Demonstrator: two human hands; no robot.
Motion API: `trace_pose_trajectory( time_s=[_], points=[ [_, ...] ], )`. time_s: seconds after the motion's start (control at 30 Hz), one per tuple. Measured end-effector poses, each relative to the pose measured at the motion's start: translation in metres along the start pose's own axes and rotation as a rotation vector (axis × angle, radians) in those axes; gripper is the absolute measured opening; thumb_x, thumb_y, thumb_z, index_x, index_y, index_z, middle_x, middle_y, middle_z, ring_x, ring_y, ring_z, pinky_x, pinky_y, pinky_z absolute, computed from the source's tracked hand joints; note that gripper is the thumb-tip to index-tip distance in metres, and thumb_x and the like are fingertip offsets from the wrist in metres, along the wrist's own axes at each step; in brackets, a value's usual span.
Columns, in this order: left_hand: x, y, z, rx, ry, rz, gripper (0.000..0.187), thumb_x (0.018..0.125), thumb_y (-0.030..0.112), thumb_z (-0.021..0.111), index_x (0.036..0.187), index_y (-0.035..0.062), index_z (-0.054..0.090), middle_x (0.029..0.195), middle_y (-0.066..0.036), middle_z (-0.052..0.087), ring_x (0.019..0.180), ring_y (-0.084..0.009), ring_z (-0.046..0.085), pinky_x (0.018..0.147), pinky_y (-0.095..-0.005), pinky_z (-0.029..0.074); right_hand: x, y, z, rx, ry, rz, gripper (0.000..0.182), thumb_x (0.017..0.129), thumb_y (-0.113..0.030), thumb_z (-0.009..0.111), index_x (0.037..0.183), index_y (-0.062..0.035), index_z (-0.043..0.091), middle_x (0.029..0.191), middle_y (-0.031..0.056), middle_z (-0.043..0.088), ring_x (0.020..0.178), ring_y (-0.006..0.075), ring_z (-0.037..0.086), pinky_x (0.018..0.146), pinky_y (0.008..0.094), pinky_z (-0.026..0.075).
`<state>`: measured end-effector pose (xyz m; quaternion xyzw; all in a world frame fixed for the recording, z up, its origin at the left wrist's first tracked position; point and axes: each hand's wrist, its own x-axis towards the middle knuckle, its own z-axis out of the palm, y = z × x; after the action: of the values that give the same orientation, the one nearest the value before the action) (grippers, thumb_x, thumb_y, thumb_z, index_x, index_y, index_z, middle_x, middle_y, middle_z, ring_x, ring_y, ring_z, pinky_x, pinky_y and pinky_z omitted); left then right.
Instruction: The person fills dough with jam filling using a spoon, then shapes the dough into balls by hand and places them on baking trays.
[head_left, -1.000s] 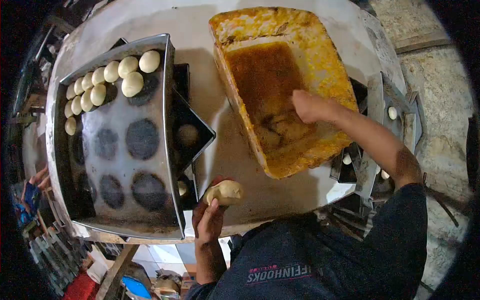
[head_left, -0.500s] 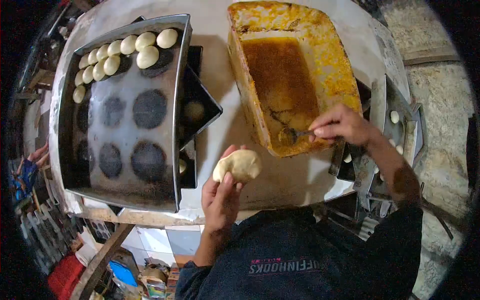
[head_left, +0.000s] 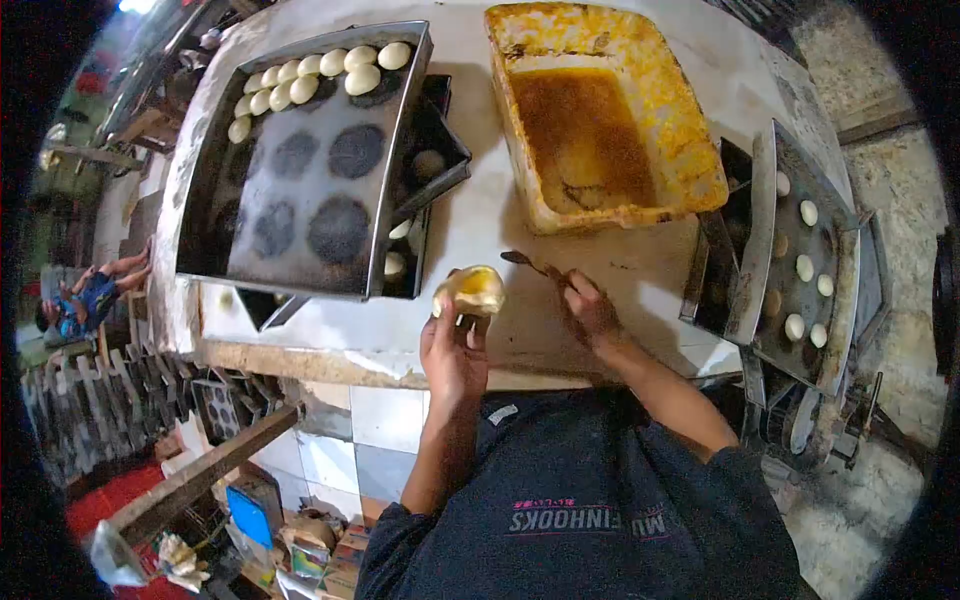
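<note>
A flattened piece of pale dough [head_left: 474, 290] with yellow-orange filling on its top rests in the fingers of my left hand [head_left: 455, 355], near the table's front edge. To its right my right hand [head_left: 592, 315] grips a spoon [head_left: 530, 263], whose dark bowl points left toward the dough. Behind my right hand stands a large tub [head_left: 535, 208] with yellow-smeared walls and brown-orange filling [head_left: 590, 125] at the bottom. On the left, a metal tray [head_left: 400, 170] holds several round dough balls [head_left: 362, 79] along its far side.
More trays [head_left: 450, 175] lie stacked under the left one. At the right, other trays [head_left: 765, 230] hold several dough balls [head_left: 808, 212]. The pale table [head_left: 480, 210] ends at a wooden front edge [head_left: 330, 363]. Another person [head_left: 95, 295] is at the far left.
My right hand has drawn the spoon out of the tub toward the dough. Filling now shows on the dough in my left hand. The camera view has shifted.
</note>
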<state>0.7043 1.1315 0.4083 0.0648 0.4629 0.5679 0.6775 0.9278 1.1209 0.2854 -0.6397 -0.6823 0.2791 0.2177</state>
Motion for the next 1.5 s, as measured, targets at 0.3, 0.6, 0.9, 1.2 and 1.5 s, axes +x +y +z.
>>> trace_pose_trajectory(
  time_s=[0.3, 0.6, 0.9, 1.2, 1.5],
  points=[
    [-0.078, -0.039, 0.016, -0.099, -0.314, 0.106, 0.051, 0.098, 0.028, 0.049, 0.140, 0.0035, 0.037, 0.135, -0.015, 0.049, 0.121, -0.0271, 0.052, 0.101, -0.0399, 0.045, -0.052, -0.105, -0.076, 1.088, -0.014, -0.164, 0.019, 0.092, -0.008, 0.057, 0.102, 0.0063, 0.066, 0.110, 0.0115, 0.055, 0.078, 0.0191, 0.064, 0.070, 0.0291, 0.057],
    [-0.182, -0.116, 0.040, 0.851, -0.418, 0.825, 0.073, 0.098, 0.024, 0.048, 0.151, 0.0030, 0.002, 0.150, -0.020, 0.024, 0.132, -0.0283, 0.036, 0.109, -0.0369, 0.030, -0.160, -0.147, -0.149, 0.320, 0.429, -0.401, 0.026, 0.079, -0.007, 0.072, 0.100, 0.0054, 0.064, 0.101, 0.0135, 0.059, 0.080, 0.0243, 0.064, 0.069, 0.0304, 0.053],
    [-0.210, -0.080, 0.004, 0.330, -0.707, 0.777, 0.050, 0.090, 0.031, 0.064, 0.128, 0.0020, 0.049, 0.137, -0.020, 0.041, 0.123, -0.0302, 0.045, 0.104, -0.0436, 0.036, -0.203, -0.180, -0.207, 0.432, 0.222, -0.343, 0.017, 0.082, -0.013, 0.071, 0.088, 0.0015, 0.065, 0.083, 0.0109, 0.062, 0.069, 0.0195, 0.063, 0.062, 0.0293, 0.051],
    [-0.217, -0.006, -0.038, 1.323, -0.140, 1.398, 0.075, 0.075, 0.006, 0.072, 0.142, 0.0090, 0.040, 0.114, -0.015, 0.048, 0.104, -0.0277, 0.051, 0.089, -0.0352, 0.045, -0.175, -0.257, -0.139, 0.331, 0.214, -0.625, 0.021, 0.075, -0.006, 0.077, 0.092, 0.0022, 0.068, 0.086, 0.0102, 0.066, 0.075, 0.0208, 0.067, 0.065, 0.0280, 0.054],
    [-0.173, 0.026, -0.071, 0.130, -0.574, 0.724, 0.051, 0.090, 0.057, 0.051, 0.096, 0.0072, 0.060, 0.106, -0.012, 0.041, 0.103, -0.0259, 0.044, 0.093, -0.0406, 0.038, -0.141, -0.299, -0.129, 0.627, -0.135, -0.172, 0.022, 0.071, -0.008, 0.079, 0.091, -0.0060, 0.070, 0.084, 0.0077, 0.066, 0.079, 0.0228, 0.066, 0.067, 0.0304, 0.053]
  ],
)
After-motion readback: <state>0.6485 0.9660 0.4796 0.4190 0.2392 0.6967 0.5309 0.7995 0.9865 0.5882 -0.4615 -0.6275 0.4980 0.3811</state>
